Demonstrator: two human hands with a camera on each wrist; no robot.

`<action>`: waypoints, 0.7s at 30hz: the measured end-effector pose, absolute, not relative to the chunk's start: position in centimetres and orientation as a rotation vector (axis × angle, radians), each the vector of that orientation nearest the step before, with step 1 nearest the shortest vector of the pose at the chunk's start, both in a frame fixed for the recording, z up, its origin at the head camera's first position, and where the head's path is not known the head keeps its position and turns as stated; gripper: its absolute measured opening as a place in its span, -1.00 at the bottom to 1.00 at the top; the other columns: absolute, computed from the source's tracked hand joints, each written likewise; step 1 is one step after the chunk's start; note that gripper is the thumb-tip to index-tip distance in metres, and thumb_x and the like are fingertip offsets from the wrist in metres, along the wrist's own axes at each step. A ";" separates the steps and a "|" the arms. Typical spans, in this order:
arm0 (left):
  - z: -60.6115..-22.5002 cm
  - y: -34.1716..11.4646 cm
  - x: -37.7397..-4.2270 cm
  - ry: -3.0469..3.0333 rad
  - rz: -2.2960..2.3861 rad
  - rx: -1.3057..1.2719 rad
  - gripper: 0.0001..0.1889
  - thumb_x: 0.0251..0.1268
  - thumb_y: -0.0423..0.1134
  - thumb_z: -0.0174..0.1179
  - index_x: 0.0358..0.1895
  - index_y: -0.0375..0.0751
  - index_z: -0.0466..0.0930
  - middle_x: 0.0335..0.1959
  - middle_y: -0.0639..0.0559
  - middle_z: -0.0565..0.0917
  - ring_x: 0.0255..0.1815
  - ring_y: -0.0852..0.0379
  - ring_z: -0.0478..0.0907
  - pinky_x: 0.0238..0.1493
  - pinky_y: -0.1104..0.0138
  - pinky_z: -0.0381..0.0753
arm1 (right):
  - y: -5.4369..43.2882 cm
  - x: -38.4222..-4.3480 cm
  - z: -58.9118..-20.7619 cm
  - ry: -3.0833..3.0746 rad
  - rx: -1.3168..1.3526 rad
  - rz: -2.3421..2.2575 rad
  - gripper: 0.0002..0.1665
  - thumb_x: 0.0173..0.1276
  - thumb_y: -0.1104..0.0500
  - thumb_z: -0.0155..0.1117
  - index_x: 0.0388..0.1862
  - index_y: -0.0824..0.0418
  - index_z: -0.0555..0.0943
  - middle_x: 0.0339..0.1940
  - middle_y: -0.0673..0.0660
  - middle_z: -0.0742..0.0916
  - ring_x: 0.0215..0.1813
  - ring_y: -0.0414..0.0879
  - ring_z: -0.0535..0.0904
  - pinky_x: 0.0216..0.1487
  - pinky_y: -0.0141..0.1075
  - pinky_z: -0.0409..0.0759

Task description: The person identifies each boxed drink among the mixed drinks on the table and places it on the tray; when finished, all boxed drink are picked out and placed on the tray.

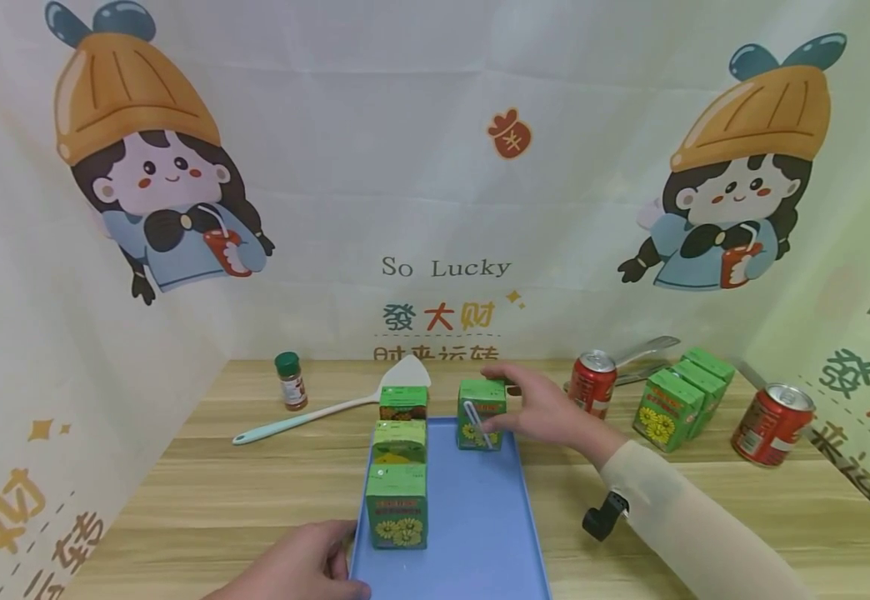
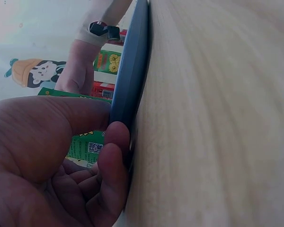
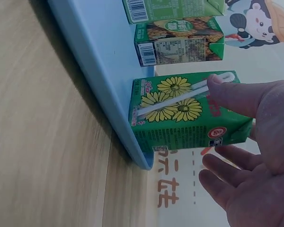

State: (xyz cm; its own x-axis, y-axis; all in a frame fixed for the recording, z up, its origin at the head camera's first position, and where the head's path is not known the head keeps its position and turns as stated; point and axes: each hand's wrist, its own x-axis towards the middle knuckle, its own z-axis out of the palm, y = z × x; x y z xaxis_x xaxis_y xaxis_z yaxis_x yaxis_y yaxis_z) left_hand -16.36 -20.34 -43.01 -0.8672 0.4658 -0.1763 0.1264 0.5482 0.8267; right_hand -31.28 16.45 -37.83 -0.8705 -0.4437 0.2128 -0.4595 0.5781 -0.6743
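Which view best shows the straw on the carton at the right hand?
Right wrist: the straw runs close up across the front of the carton, with the thumb covering a bit. Head shows it too, but small. No straw is visible in the left wrist view.

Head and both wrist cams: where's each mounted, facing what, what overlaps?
Head: worn on head, facing forward and down at the blue tray; left hand and right hand show.
Left wrist: on that wrist, facing along the tray's edge; left hand close, right hand beyond.
Right wrist: on that wrist, facing the carton with the straw; right hand shows.
Head and right wrist share that carton.
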 end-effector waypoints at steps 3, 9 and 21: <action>-43.1 -20.4 -16.4 2.414 1.241 0.485 -0.53 0.29 -0.27 0.60 0.21 -0.20 0.65 -0.49 0.01 0.62 -0.48 0.11 0.54 -0.48 0.35 0.42 | 17.1 -30.9 -37.9 -2.741 0.798 1.206 0.00 0.30 0.15 0.74 0.65 0.23 0.46 0.57 0.29 0.61 0.54 0.33 0.52 0.53 0.28 0.46; -43.1 -20.3 -16.4 2.414 1.230 0.472 -0.60 0.30 -0.26 0.60 0.11 -0.18 0.66 -0.48 0.01 0.62 -0.48 0.10 0.54 -0.48 0.35 0.41 | 18.8 -29.8 -38.3 -2.709 0.762 1.143 -0.03 0.32 0.17 0.74 0.64 0.20 0.47 0.57 0.28 0.61 0.50 0.40 0.55 0.48 0.29 0.50; -42.8 -20.1 -16.4 2.413 1.215 0.448 -0.67 0.30 -0.27 0.59 0.01 -0.17 0.66 -0.48 0.01 0.62 -0.47 0.09 0.54 -0.48 0.36 0.39 | 22.7 -27.9 -38.2 -2.578 0.752 1.019 -0.07 0.28 0.17 0.78 0.55 0.31 0.52 0.48 0.30 0.64 0.40 0.34 0.60 0.34 0.33 0.59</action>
